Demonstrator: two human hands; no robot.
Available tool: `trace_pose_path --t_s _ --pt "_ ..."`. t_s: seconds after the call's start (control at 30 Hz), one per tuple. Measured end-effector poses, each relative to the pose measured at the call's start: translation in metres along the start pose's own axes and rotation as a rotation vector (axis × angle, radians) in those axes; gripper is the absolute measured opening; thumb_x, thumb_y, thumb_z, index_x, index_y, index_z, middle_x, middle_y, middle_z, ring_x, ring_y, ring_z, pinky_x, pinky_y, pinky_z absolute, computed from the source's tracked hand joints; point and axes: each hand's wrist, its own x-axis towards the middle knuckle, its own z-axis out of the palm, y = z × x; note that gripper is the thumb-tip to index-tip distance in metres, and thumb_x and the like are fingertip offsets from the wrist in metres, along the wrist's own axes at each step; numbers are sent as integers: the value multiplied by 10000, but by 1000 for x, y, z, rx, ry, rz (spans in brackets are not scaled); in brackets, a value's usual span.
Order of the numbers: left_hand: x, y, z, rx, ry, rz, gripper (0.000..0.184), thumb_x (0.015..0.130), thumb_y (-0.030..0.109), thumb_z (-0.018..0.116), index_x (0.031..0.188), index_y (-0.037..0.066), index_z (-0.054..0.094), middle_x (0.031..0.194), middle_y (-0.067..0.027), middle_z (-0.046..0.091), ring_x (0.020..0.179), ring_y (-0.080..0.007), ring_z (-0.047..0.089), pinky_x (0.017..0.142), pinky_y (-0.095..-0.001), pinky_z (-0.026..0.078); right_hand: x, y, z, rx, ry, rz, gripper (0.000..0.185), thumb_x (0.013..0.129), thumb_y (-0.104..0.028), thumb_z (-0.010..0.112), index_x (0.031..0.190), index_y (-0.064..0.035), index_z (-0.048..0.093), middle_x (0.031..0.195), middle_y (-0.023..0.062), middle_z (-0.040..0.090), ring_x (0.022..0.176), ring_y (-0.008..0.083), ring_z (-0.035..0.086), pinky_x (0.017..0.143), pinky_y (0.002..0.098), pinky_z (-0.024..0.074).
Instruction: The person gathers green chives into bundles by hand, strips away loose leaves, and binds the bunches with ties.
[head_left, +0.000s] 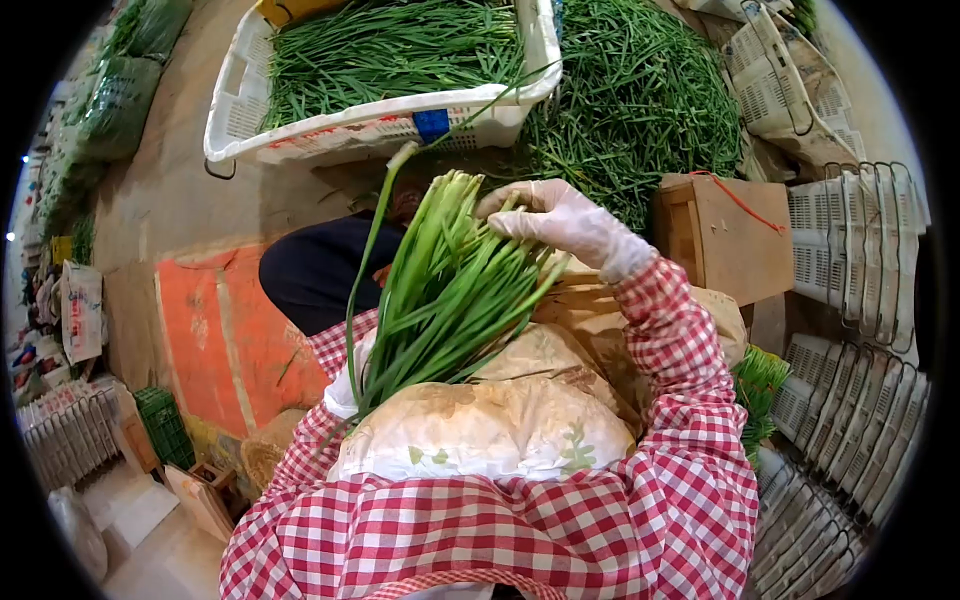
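Observation:
A bunch of garlic chives (440, 290) lies slantwise above my lap, its pale cut ends upward and its green leaves pointing down. My left hand (345, 385), in a white glove, is against the lower left side of the bunch; the leaves hide its fingers. At the pale ends, my right hand (565, 222), in a thin whitish glove, has its thumb and fingers closed on stalks at the right edge. One longer stalk (372, 245) stands apart on the left of the bunch. A stained, pale apron (490, 425) covers my lap.
Ahead stands a white crate (380, 130) filled with chives. Beside it is a large heap of loose chives (640, 110). A wooden box (735, 235) with a red cord sits at right, near stacked white crates (850, 250). An orange sheet (215, 340) lies on the floor at left.

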Motion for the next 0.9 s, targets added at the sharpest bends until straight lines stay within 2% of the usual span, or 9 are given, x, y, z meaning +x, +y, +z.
trace_pose_path --t_s 0.2,0.33,0.4,0.47,0.57,0.7,0.8,0.87,0.9 --pt "1 -2 1 9 -14 32 479 885 254 559 1273 -12 465 1179 -118 572 1028 -186 573 889 -316 463 -8 7 -12 -68 248 106 336 898 -312 596 1025 -3 626 857 34 641 754 99 581 714 234 481" --pt "2 -4 0 28 -24 56 475 888 251 555 1273 -12 465 1181 -118 572 1029 -187 572 890 -317 462 -7 -6 -4 -177 646 -224 215 913 -195 580 998 -11 651 856 29 655 765 119 599 739 248 496" --pt "1 -6 -1 39 -27 75 473 889 250 553 1273 -13 465 1181 -118 571 1029 -187 572 890 -317 462 -6 -15 3 -969 538 -724 257 866 -271 627 989 -48 663 822 49 658 755 188 607 716 328 483" --pt "1 -7 -3 54 -31 91 471 891 248 551 1273 -13 465 1182 -118 571 1030 -187 572 891 -317 462 -9 -30 18 -1336 258 -250 495 815 -496 603 1039 -57 658 1041 110 618 1049 247 526 973 429 361" --pt "-1 -11 -6 74 -27 119 467 893 246 548 1273 -13 466 1183 -118 570 1030 -187 572 891 -317 461 5 -25 31 -1404 200 -57 797 652 -680 640 1135 -47 614 1094 158 587 1134 313 475 1076 553 182" --pt "-6 -15 -13 99 -14 147 463 896 243 545 1273 -13 466 1185 -118 569 1031 -187 571 892 -317 460 5 -28 39 -1156 116 -113 591 741 -549 648 1157 -131 609 1141 148 582 1155 309 487 1078 546 179" --pt "-5 -17 -16 120 -12 170 460 898 241 542 1273 -13 466 1186 -119 569 1032 -187 571 892 -317 460 11 -34 40 -1160 32 144 392 813 -416 614 1076 -127 642 993 138 639 1026 303 572 1068 522 220" --pt "-4 -18 -18 128 -11 181 458 899 239 540 1273 -14 467 1187 -119 569 1032 -187 570 893 -317 459 14 -16 44 -1204 167 -9 259 836 -318 579 987 -125 665 829 120 657 893 312 615 1042 476 279" --pt "-4 -18 -18 136 -14 187 457 900 239 539 1274 -14 467 1187 -119 568 1032 -188 570 893 -317 459 19 -5 42 -1247 230 -95 175 817 -233 585 893 -97 665 735 128 641 769 324 623 886 426 433"
